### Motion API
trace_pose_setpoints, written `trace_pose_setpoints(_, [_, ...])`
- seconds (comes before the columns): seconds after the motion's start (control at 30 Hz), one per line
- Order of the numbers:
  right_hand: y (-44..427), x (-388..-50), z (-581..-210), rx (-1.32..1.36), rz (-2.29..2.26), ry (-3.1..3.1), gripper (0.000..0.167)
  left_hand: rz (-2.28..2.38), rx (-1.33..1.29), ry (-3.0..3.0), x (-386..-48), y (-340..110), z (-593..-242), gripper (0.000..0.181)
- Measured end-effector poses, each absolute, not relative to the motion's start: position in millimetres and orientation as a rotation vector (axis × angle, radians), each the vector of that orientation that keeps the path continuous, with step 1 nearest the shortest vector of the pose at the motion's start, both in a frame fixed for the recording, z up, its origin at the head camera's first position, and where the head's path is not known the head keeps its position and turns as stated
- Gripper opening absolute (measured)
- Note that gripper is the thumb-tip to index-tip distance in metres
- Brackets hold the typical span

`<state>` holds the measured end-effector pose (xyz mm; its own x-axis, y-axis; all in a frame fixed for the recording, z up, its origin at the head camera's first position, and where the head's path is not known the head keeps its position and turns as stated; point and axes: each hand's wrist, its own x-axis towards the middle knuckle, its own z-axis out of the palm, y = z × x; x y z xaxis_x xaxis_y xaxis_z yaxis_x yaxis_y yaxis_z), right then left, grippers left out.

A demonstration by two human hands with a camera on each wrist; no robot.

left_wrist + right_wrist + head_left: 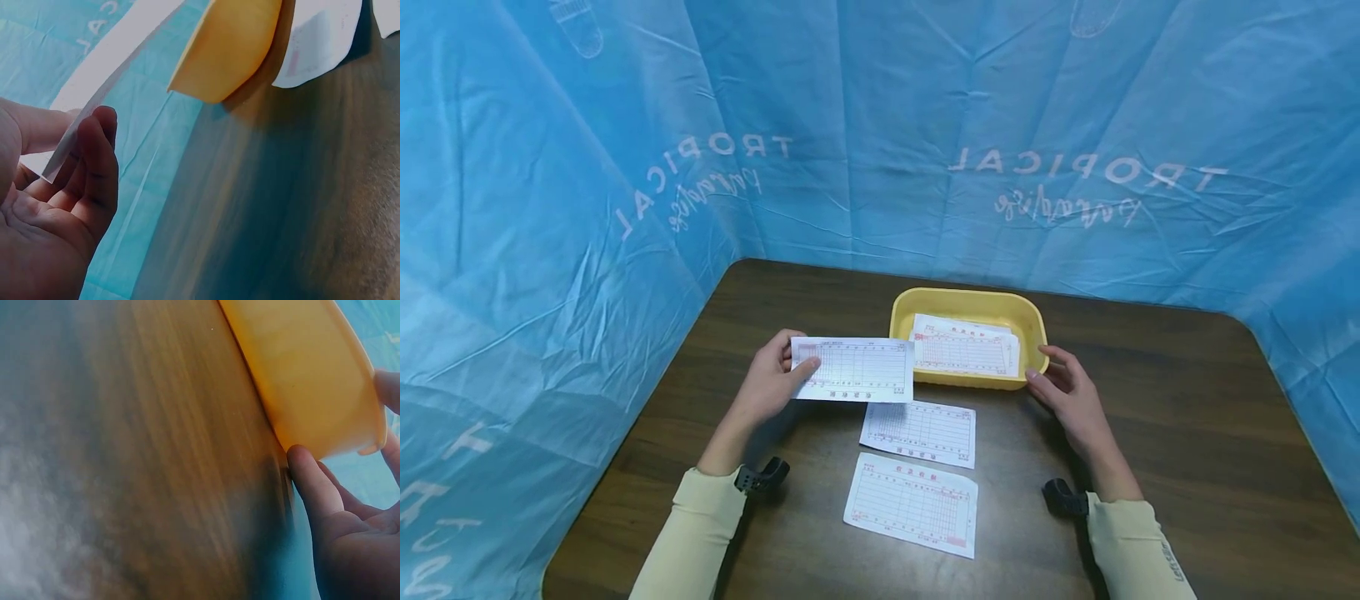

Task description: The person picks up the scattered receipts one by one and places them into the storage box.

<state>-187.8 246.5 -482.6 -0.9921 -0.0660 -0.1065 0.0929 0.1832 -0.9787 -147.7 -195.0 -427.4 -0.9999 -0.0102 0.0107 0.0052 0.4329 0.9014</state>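
My left hand [770, 379] pinches a printed receipt form [857, 371] by its left end, thumb on top and fingers beneath. The paper is raised, its right end by the front-left corner of a yellow plastic basket [955, 299]; whether it is one sheet or several, I cannot tell. Inside the basket lies a loose pile of similar forms [966, 350]. My right hand [1075, 408] grips the basket's front-right corner; in the right wrist view the thumb [306, 469] presses the wall low down and the fingers reach the rim.
Two more forms lie on the dark wooden table, one [917, 435] just in front of the basket and another [913, 506] nearer me. Blue printed cloth [880, 142] hangs behind the table and along its left and right sides.
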Motion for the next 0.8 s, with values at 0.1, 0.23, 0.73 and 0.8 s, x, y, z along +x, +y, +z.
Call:
trace_pose_setpoints(0.1, [246,-190,-483,0.013,-1.930,2.319,0.063,-1.651,0.005,-2.646,-150,-193,-427,0.031])
trace_pose_setpoints(0.23, [246,-190,-484,0.012,-1.922,2.327,0.063,-1.641,-0.002,-2.651,-152,-191,-426,0.033])
trace_pose_setpoints(0.73, [247,-188,-483,0.042,-1.904,2.342,0.065,-1.622,-0.019,-2.652,-166,-175,-423,0.036])
trace_pose_setpoints(0.8, [247,-187,-483,0.039,-1.898,2.349,0.064,-1.623,-0.013,-2.653,-168,-173,-421,0.035])
